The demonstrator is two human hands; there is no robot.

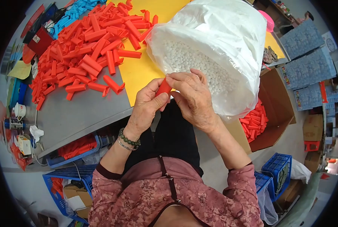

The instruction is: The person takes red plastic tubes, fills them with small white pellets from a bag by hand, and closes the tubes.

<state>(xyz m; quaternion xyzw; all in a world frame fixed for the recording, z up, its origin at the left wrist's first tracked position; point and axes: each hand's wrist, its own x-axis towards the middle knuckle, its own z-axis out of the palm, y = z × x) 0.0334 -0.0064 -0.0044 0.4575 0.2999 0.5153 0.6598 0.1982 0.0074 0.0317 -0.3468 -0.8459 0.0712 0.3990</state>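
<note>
My left hand [148, 101] is closed around a short red tube [163, 87], thumb along its side, in front of my body. At the tube's upper end, my right hand [194, 97] has its fingers bent and pressed against it; whether a small piece is also between those fingertips is hidden. Just beyond my right hand, a large white plastic bag [229, 30] lies with its mouth toward me, full of small white balls [193, 56]. To the left, a big heap of similar red tubes [89, 49] covers part of the grey table [78, 113] and a yellow sheet [133, 75].
A cardboard box [273, 109] with red tubes [254, 121] stands at the right, below the bag. Blue pieces [76, 13] lie at the far left. Blue crates [277, 176] sit on the floor at the right, and another blue crate [72, 189] at the left.
</note>
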